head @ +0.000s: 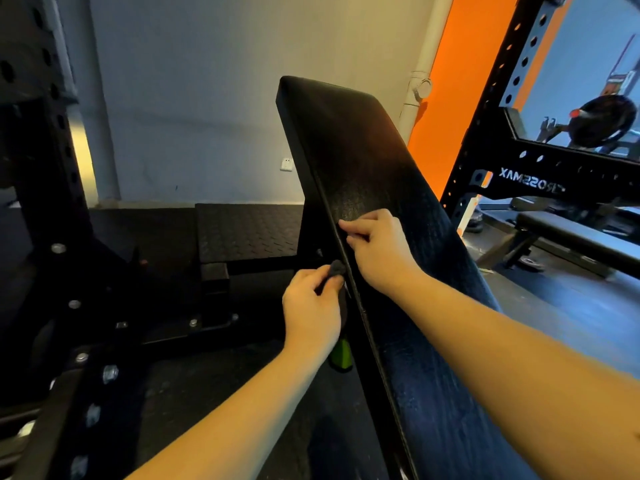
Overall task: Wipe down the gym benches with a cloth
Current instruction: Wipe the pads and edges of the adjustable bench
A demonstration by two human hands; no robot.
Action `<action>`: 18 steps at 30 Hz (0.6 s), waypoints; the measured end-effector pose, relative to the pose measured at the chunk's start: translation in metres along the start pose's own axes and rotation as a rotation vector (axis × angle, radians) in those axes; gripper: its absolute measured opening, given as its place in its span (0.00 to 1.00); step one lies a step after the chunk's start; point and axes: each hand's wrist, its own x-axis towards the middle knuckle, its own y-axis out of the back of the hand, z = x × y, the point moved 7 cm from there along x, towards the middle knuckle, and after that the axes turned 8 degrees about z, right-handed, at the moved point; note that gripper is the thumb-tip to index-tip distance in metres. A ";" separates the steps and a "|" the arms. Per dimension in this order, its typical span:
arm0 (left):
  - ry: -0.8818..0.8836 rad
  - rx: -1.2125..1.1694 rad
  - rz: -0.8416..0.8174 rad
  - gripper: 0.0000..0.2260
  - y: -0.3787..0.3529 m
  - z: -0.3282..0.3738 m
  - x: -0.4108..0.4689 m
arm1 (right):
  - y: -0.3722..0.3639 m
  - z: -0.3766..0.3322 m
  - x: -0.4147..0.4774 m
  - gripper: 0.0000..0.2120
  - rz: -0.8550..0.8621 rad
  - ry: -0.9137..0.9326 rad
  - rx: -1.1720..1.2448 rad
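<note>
Black bench pad (363,150) tilted up steeply, running from btm right to upper centre. L hand (311,310) sits just left of the pad's side edge, fingers curled round a small dark cloth (336,268), bunched up and touching the edge piping approx halfway along. R hand (375,251) rests on the pad's top face just above the cloth, fingers bent at the piping; can't tell if it pinches anything. Small green item (341,355) shows below L hand, partly hidden. Black rack (519,181) w/ holes stands to the right, a flat bench (581,237) beyond it. White wall socket (286,164) behind, left of pad.
</note>
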 end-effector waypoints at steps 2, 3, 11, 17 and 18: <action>-0.014 -0.006 0.041 0.08 0.000 0.009 0.021 | 0.006 0.001 -0.014 0.12 0.055 -0.033 0.012; -0.015 0.002 0.063 0.08 -0.001 0.014 0.037 | 0.008 0.001 -0.020 0.12 0.075 -0.047 -0.008; -0.027 0.027 0.055 0.10 -0.006 0.011 0.045 | 0.024 0.008 -0.054 0.14 0.019 -0.128 -0.177; -0.076 0.031 0.017 0.09 -0.003 0.007 0.027 | 0.018 0.009 -0.059 0.15 -0.031 -0.096 -0.245; -0.087 0.046 0.031 0.09 -0.003 0.011 0.035 | 0.018 0.009 -0.058 0.15 -0.037 -0.093 -0.239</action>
